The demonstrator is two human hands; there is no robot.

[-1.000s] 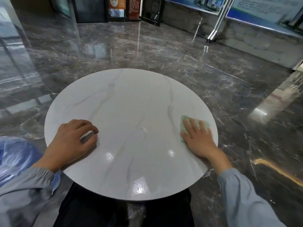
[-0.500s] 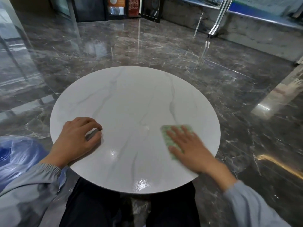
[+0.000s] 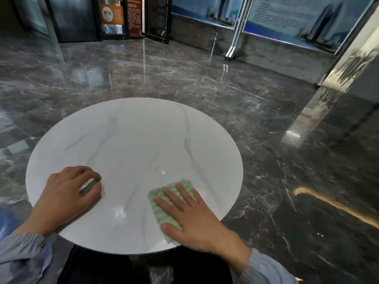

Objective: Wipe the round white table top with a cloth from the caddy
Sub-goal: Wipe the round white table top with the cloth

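The round white table top (image 3: 133,144) with faint grey veins fills the middle of the head view. A green-and-white striped cloth (image 3: 164,216) lies flat on its near right part. My right hand (image 3: 196,220) presses down on the cloth with straight, spread fingers and covers its right half. My left hand (image 3: 65,193) rests on the near left part of the table top with loosely curled fingers and holds nothing. The caddy is out of view.
Glossy dark marble floor (image 3: 266,160) surrounds the table. A blue object (image 3: 8,220) shows at the left edge beside my sleeve. Signboards (image 3: 114,15) and a low wall stand far behind, and a mirrored pillar (image 3: 332,95) is at the right.
My right hand has slid the cloth from the table's right edge leftward and toward me. My left hand has stayed in place.
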